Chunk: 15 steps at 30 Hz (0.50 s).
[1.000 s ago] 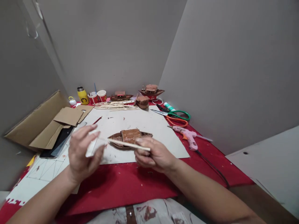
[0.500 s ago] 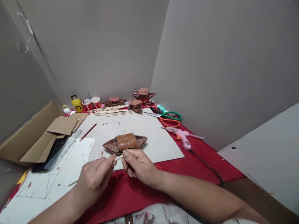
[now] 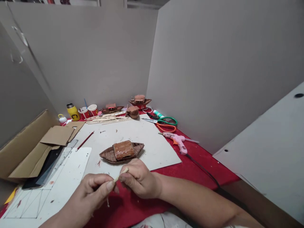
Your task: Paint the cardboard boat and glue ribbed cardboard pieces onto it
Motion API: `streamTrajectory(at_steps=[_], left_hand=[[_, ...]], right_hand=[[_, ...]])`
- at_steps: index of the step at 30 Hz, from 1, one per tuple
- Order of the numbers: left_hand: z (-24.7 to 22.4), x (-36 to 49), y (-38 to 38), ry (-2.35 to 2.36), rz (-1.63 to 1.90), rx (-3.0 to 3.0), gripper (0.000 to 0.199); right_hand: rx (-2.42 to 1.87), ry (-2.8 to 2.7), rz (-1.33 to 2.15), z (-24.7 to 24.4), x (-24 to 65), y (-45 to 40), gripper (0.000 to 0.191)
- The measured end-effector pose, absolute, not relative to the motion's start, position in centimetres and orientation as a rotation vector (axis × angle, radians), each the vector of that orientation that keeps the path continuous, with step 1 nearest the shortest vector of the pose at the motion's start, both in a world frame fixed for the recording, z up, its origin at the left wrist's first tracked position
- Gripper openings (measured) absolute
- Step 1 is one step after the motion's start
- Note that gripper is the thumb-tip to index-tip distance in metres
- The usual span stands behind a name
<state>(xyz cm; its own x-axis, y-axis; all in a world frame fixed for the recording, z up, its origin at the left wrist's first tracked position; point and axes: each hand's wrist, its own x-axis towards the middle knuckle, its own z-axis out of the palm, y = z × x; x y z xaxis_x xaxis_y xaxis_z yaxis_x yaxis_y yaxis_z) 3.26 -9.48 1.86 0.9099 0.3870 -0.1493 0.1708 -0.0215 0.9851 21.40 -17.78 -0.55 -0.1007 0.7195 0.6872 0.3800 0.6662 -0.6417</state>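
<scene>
A short pale wooden stick (image 3: pixel 121 174) slants up between my two hands over the red cloth. My left hand (image 3: pixel 95 190) pinches its lower end between thumb and finger. Around the upper part close the thumb and fingers of my right hand (image 3: pixel 140 179). A thin pale strip (image 3: pixel 108 202) dangles below my left fingers; what it belongs to is unclear. Just beyond my hands, a brown model boat (image 3: pixel 106 154) with a glossy ribbed canopy (image 3: pixel 123 150) rests upright on the white board, touched by neither hand.
A pink glue gun (image 3: pixel 178 141) with its cord lies right, near green-handled scissors (image 3: pixel 167 121). Thin sticks (image 3: pixel 106 118), model boats (image 3: pixel 140 100), paper cups (image 3: pixel 92 110) and a yellow bottle (image 3: pixel 73 112) stand at the back. Cardboard (image 3: pixel 26 152) and a pencil (image 3: pixel 85 141) lie left.
My hands have moved lower and nearer to me, away from the boat. The stick now tilts upward and shows more of its length. The camera view has shifted.
</scene>
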Motion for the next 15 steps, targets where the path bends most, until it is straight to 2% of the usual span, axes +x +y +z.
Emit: streamTrajectory(at_steps=[3,8,15], left_hand=[[1.4,3.3,-9.3,0.394,-0.03,1.219,0.038],[1.3,3.6,-10.3,0.335,-0.134,0.968,0.037],[0.1,4.3,-11.6,0.409,0.074,0.959,0.043]], right_hand=[[-0.838,-1.758,0.218,-0.7,21.4,-17.8,0.041],[-0.743,-1.783,0.076,-1.1,21.0,-17.9,0.04],[-0.831,-1.732,-0.113,-1.6,21.2,-17.3,0.04]])
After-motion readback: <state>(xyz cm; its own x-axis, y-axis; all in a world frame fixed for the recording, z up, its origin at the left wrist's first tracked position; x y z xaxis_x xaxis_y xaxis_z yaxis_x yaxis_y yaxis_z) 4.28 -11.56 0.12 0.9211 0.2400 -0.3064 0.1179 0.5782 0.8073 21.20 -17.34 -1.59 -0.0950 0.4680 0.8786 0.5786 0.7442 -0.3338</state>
